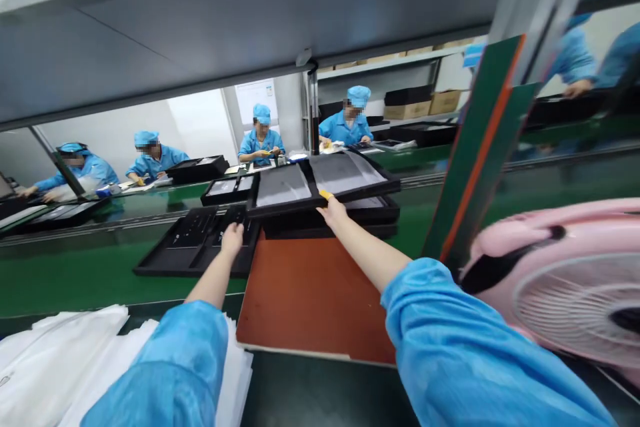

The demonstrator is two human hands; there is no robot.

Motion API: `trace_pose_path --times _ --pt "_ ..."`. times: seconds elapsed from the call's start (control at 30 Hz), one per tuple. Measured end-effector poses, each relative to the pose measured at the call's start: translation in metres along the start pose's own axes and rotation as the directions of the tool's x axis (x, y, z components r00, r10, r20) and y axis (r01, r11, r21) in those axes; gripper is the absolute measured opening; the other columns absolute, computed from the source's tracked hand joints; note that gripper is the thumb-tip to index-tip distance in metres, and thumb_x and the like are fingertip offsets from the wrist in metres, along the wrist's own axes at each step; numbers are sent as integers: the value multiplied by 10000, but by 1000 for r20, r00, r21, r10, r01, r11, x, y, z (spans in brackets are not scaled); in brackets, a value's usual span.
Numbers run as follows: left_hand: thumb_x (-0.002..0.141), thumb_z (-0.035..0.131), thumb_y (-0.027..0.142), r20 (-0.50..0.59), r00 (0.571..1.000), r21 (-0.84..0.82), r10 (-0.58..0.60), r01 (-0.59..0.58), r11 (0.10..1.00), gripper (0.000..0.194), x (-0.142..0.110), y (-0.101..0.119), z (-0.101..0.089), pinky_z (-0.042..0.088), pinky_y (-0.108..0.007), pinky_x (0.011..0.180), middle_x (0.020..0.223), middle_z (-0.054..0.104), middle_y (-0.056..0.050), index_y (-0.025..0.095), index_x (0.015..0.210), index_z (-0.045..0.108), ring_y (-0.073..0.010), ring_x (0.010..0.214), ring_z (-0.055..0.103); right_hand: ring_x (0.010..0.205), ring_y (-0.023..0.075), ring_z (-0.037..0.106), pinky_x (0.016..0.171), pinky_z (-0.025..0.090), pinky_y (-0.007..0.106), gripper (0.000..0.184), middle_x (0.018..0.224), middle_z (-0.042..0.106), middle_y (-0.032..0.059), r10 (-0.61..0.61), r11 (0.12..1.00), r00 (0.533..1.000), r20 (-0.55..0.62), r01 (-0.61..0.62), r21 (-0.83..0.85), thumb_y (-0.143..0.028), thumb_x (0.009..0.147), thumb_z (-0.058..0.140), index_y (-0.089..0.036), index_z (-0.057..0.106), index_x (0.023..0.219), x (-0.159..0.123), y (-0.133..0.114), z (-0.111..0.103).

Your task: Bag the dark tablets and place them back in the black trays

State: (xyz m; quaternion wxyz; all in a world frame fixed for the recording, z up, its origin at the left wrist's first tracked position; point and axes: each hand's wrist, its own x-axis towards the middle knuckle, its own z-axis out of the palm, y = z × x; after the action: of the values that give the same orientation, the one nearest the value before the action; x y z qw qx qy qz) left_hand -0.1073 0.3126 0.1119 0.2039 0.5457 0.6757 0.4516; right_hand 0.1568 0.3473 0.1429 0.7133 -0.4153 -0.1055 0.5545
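My right hand (334, 211) grips the front edge of a black tray (327, 180), with a yellow finger cover on the rim and other fingers below it. That tray has two compartments with sheets of clear film in them, and it sits tilted over another black tray (367, 213). My left hand (231, 240) is closed above a lower black tray (175, 247) on the left, which bears small parts in its two compartments. What the left fingers hold, if anything, is hidden. In front of both hands lies a reddish-brown board (315, 300).
Stacked white sheets (60, 360) lie at the lower left. A pink fan (565, 267) stands at the right, beside a green post (480, 147). Several co-workers in blue sit across the green conveyor (90, 280). A grey shelf (250, 13) hangs overhead.
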Motion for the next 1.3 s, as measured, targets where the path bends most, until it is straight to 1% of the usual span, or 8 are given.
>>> trace_pose_path --times 0.2,0.5,0.67,0.8,0.97,1.1,1.17,1.3 --pt "736 572 398 118 992 326 -49 8 945 394 3 -59 48 368 -327 913 1142 563 -167 120 1014 596 -271 1105 501 731 95 566 612 531 190 344 834 562 -3 -37 991 992 -121 21 -132 -273 702 612 -178 507 1015 53 22 -8" --pt "784 470 316 202 977 570 -71 -58 819 375 -6 -60 53 355 -329 933 1181 514 -175 107 1085 552 -272 1154 453 792 102 594 543 518 172 422 1026 566 62 -66 946 984 -163 10 -325 -335 837 449 -189 369 1225 56 16 -1" --pt "805 437 340 206 972 607 -112 -37 794 403 -6 -55 54 383 -333 901 1155 542 -203 71 1086 543 -276 1117 500 540 119 584 413 455 189 448 732 629 74 15 870 999 -29 -27 -493 -480 793 501 -116 529 1053 40 -1 -26" --pt "817 409 321 213 966 628 -146 -20 778 376 -3 -52 55 415 -334 856 1118 575 -200 71 1053 562 -273 1055 552 330 76 417 284 292 178 479 504 551 42 14 800 1000 -5 -15 -600 -542 780 484 -83 588 865 36 -3 -50" --pt "825 380 305 200 970 671 -137 -34 741 346 -1 -52 54 422 -326 844 1122 584 -181 103 1029 574 -264 1054 557 294 48 306 268 209 175 483 415 465 -8 -22 760 999 26 33 -649 -577 788 452 -113 587 810 45 -6 -53" --pt "824 373 304 192 973 695 -125 -45 717 332 1 -45 44 436 -329 809 1082 609 -174 119 987 595 -263 1023 576 256 59 232 270 157 196 544 286 310 -38 61 697 996 71 9 -717 -600 801 396 -115 581 638 33 -3 -58" --pt "820 385 309 201 973 698 -112 -62 713 319 -1 -40 29 438 -331 800 1050 629 -165 129 953 612 -266 1007 584 250 68 265 281 178 203 505 270 329 -23 145 659 982 122 -4 -752 -571 778 468 -125 569 563 13 12 -72" --pt "810 411 302 207 975 715 -82 -93 693 298 -20 -42 -27 424 -344 826 1080 630 -140 157 954 628 -274 1028 569 291 84 390 346 286 202 361 332 481 -1 280 648 870 406 141 -748 -464 709 596 -147 542 544 -36 57 -110"
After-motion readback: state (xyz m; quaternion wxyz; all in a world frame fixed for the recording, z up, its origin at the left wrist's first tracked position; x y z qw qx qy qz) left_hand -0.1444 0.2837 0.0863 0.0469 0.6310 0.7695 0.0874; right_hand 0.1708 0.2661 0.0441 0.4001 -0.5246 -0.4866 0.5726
